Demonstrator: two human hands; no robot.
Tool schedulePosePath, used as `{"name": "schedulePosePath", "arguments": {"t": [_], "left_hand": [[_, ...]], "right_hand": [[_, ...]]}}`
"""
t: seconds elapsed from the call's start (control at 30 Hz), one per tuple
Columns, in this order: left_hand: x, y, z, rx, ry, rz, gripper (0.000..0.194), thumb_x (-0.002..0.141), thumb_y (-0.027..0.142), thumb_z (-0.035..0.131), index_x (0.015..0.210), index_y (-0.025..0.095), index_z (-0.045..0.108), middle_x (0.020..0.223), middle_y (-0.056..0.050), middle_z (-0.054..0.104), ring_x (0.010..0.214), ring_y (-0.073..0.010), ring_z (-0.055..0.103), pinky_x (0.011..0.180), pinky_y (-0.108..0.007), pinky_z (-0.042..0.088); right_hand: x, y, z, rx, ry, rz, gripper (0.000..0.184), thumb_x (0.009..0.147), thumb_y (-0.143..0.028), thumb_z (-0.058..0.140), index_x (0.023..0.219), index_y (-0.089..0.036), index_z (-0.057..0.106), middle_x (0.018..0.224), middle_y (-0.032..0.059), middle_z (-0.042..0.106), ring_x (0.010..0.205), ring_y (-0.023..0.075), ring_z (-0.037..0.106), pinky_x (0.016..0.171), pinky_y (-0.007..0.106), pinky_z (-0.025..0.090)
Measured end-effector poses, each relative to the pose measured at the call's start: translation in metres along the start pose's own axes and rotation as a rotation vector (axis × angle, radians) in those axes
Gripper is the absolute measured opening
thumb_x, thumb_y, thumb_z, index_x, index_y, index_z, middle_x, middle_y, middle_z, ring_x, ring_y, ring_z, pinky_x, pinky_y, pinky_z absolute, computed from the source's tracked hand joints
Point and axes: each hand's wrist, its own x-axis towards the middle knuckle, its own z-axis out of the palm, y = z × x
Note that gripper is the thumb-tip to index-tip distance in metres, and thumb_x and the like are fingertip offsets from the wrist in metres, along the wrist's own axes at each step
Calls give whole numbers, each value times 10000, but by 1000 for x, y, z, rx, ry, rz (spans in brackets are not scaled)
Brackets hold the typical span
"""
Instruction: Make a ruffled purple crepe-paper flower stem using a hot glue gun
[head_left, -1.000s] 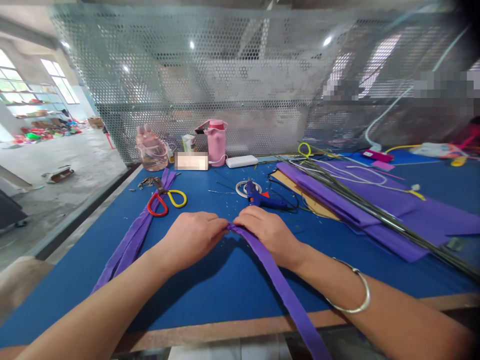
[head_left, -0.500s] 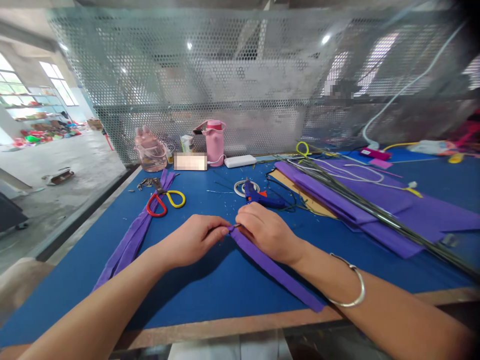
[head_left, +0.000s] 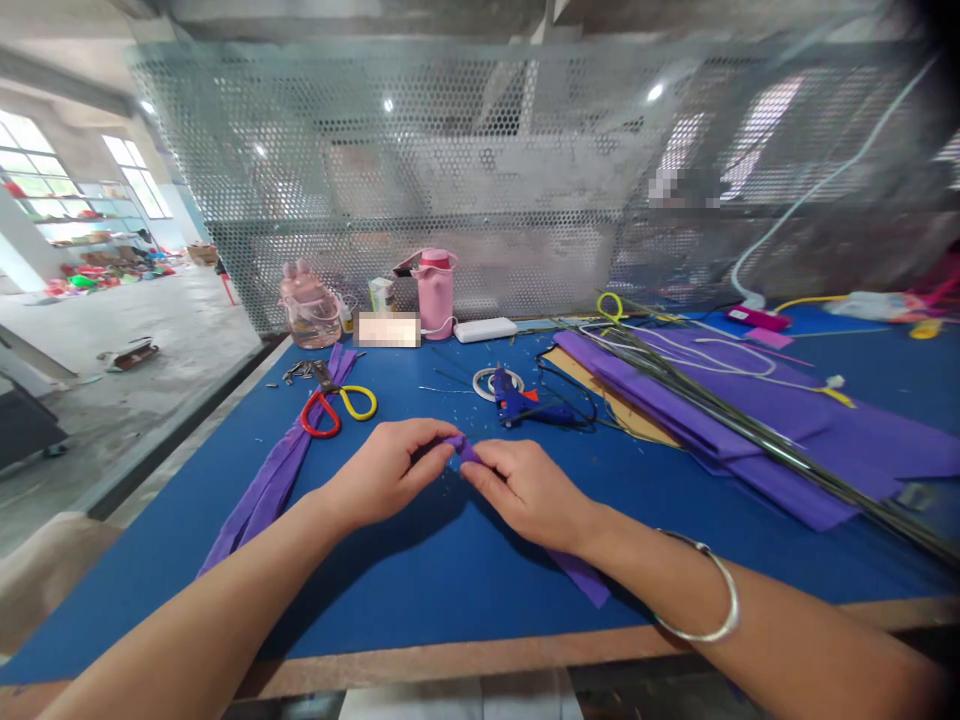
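Between both hands, above the blue table, a purple fabric strip is pinched at its end. My left hand grips the tip between thumb and index finger. Just to the right, my right hand holds the same strip with thumb and fingers, and its palm hides the middle part. The strip's tail comes out below the right wrist and rests near the table's front edge. Behind the right hand lies a blue glue gun beside a white ring-shaped roll. Scissors with red and yellow handles lie beyond the left hand.
More purple strips lie left on the blue table. Folded purple fabric, green wire stems and a white cable are at right. A pink flask, power bank and clear jug stand against the perforated metal screen.
My right hand has turned and lowered a little, now pinching the strip beside the left fingertips. The strip's tail has shifted left under the right wrist. The camera view has tilted slightly up.
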Motion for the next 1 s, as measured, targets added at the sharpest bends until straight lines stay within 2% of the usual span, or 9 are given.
{"name": "schedulePosePath", "arguments": {"t": [0.13, 0.3, 0.43, 0.6, 0.67, 0.73, 0.83, 0.9, 1.0], "left_hand": [[0, -1, 6, 67, 30, 33, 176, 905, 224, 511, 937, 170, 675, 804, -5, 685, 720, -107, 606, 671, -188, 426], [0, 0, 4, 128, -8, 14, 213, 908, 208, 494, 821, 163, 683, 715, 0, 652, 661, -107, 579, 630, -202, 406], [3, -11, 0, 130, -184, -81, 224, 920, 235, 492, 893, 173, 706, 822, -15, 705, 725, -127, 619, 662, -216, 435], [5, -28, 6, 294, -326, -58, 298, 951, 258, 438, 1056, 180, 705, 918, -72, 693, 841, -182, 629, 754, -272, 472], [5, -30, 9, 312, -258, -49, 331, 962, 287, 411, 1144, 183, 667, 1022, -90, 680, 948, -207, 616, 833, -307, 473], [5, -31, 9, 294, -116, -93, 368, 971, 314, 378, 1220, 179, 612, 1125, -97, 659, 1043, -223, 593, 907, -342, 457], [6, -32, 3, 262, 146, -219, 341, 959, 340, 390, 1147, 176, 623, 1095, -83, 671, 1011, -218, 609, 893, -356, 467], [6, -33, -1, 249, 275, -283, 274, 926, 348, 449, 1011, 173, 641, 991, -67, 688, 915, -210, 628, 818, -342, 488], [6, -33, -4, 233, 320, -288, 164, 869, 221, 478, 905, 167, 629, 878, -41, 685, 807, -183, 625, 747, -310, 495]], "right_hand": [[3, -1, 6, 475, -213, 211, 308, 926, -347, 405, 737, -170, 572, 612, -1, 591, 504, 96, 485, 507, 221, 376], [3, 2, 16, 840, -301, 385, 315, 875, -441, 467, 777, -161, 572, 587, -6, 602, 404, 70, 432, 418, 198, 340], [-2, -9, 14, 723, -498, 479, 452, 932, -505, 341, 757, -165, 583, 489, -39, 535, 337, 61, 360, 365, 191, 296], [-5, -17, -21, 448, -964, 180, 505, 768, -622, 600, 574, -156, 597, 464, -39, 502, 422, 69, 435, 412, 185, 332], [-1, -4, -39, 579, -805, 153, 523, 696, -681, 627, 608, -166, 591, 498, -36, 522, 432, 75, 437, 405, 191, 324], [7, 18, -55, 588, -394, 172, 531, 732, -709, 550, 666, -183, 575, 523, -34, 521, 435, 82, 429, 403, 201, 311], [17, 57, -70, 57, 120, 211, 359, 844, -530, 511, 766, -191, 603, 637, 4, 584, 541, 121, 507, 507, 238, 391], [20, 80, -71, -320, 158, 207, 230, 829, -347, 548, 969, -184, 630, 911, 74, 671, 777, 187, 612, 677, 288, 470], [21, 102, -65, -526, 42, 203, 519, 709, -143, 584, 1227, -170, 554, 1233, 133, 613, 1115, 278, 571, 905, 357, 452]]}}
